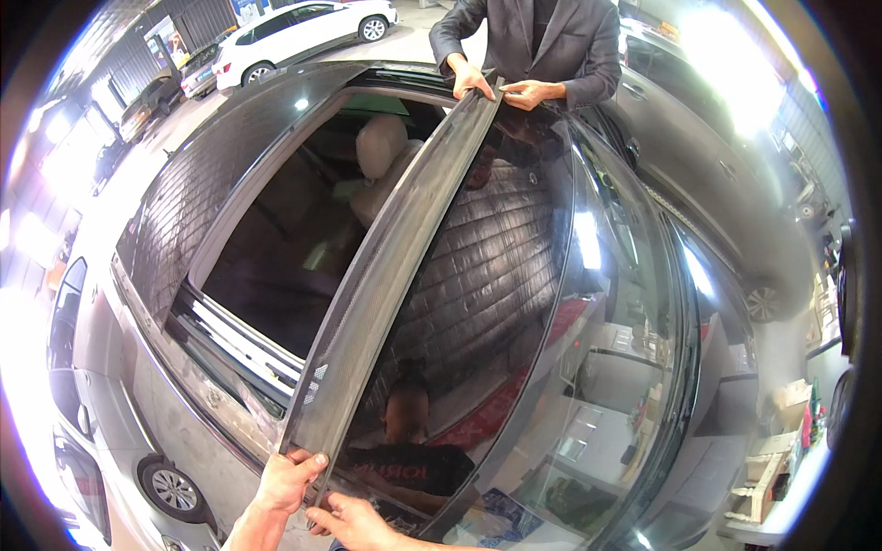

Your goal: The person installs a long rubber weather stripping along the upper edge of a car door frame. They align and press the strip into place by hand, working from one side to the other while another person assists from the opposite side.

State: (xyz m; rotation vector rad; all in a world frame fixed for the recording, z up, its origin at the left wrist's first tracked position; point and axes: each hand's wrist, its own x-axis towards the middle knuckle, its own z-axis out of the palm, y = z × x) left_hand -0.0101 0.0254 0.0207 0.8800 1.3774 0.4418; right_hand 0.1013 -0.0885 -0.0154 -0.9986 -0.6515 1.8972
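Observation:
A long, narrow grey strip with a dark, mesh-like band (381, 257) lies across the car's roof, running from my hands away to the far side. My left hand (292, 477) is closed on its near end, thumb on top. Just right of it, my right hand (354, 521) pinches the same end near the corner, its fingertips partly hidden. At the far end, a co-worker's hands (496, 90) hold the strip. Left of the strip is the open sunroof (276, 248), with a pale headrest (381, 147) visible inside. To its right is a dark glass roof panel (487, 275).
The co-worker in a dark jacket (574, 46) stands across the roof. A silver car (92, 367) is close on the left, and a grey car (707, 156) on the right. A white car (308, 37) stands behind. Shelving with items (767, 468) is at lower right.

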